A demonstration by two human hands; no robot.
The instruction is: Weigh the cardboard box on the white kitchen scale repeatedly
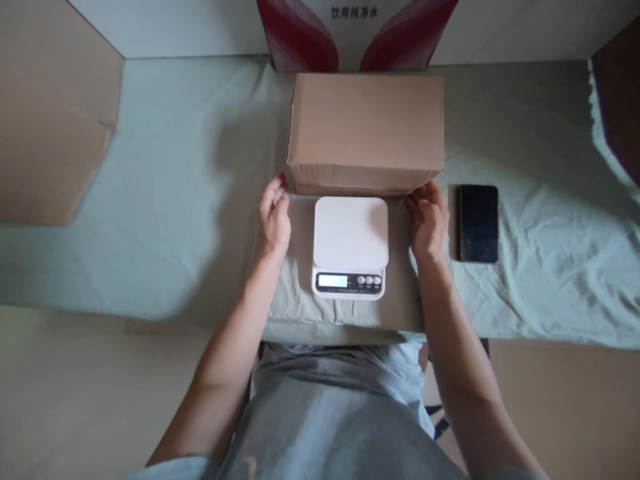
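A closed brown cardboard box sits on the cloth-covered table in front of me. My left hand is beside its near left corner, fingers loosely bent and apart, with nothing in them. By the near right corner is my right hand, its fingers half curled close to the box's lower edge; whether they touch it I cannot tell. Between my hands lies a white kitchen scale, its flat platform bare. The scale's display is lit, but I cannot read a figure on it.
Right of my right hand lies a black smartphone. A red and white carton stands behind the box. At the far left is a large cardboard piece. A wrinkled green cloth covers the table, whose front edge is near my body.
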